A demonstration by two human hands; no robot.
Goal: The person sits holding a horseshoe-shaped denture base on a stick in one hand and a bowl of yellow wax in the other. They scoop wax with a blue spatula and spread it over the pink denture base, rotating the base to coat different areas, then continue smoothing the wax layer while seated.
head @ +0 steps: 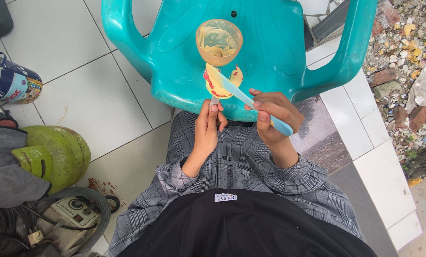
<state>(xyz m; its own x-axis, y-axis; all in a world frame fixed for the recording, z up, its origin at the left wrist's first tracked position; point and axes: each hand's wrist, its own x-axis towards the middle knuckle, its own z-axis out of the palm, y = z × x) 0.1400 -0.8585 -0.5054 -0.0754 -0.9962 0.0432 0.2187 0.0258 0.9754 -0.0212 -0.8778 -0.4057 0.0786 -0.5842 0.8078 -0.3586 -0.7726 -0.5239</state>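
now | left hand grips putty knife | right hand holds blue spatula

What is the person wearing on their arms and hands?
Both arms wear long grey plaid shirt sleeves with thin dark lines, buttoned cuffs pushed up a little above the wrists. The left hand and right hand are bare: no gloves, rings or watch show. A small dark button sits on the left cuff.

The chair seat lies open at three o'clock of the cup. Chair arms wall both sides; a gas cylinder crowds eight o'clock.
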